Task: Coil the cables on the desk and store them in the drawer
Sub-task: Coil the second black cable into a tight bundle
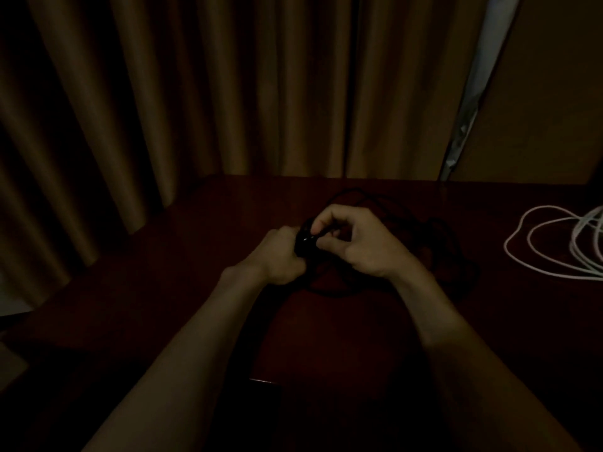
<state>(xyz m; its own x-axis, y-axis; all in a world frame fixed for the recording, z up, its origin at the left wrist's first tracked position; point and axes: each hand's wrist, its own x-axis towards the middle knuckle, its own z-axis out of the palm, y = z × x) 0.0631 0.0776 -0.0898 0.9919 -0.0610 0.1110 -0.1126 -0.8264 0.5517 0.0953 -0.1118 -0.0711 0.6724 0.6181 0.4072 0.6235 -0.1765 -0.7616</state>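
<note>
From the head camera we look down in very dim light at a dark reddish-brown wooden bench [195,288], where much of the detail is lost in shadow.

At the middle of the view, our left hand [280,256] is closed in a fist round a small bunched part of a thin black cable [304,246]. Its fingers are wrapped away from us, so we see mostly the back of the hand. Our right hand [359,243] meets it from the other side, its thumb and forefinger curled in and pinching the same bunch, the remaining fingers bent loosely above. A tiny glint shows on the bunch; whether that is a plug or a tie we cannot tell.

The black cable's loose length lies in faint loops on the bench behind and to the right of the hands, and partly under the right wrist. It is barely distinguishable from the dark wood, and we cannot trace its ends.

Well apart, at the right edge, a thin white cable [578,238] lies in several open loops on the bench, cut off by the frame.

Brown pleated fabric curtains [228,93] hang behind the bench, and a plain tan wall panel [538,93] stands at the upper right. The bench's near edge is lost in darkness.
</note>
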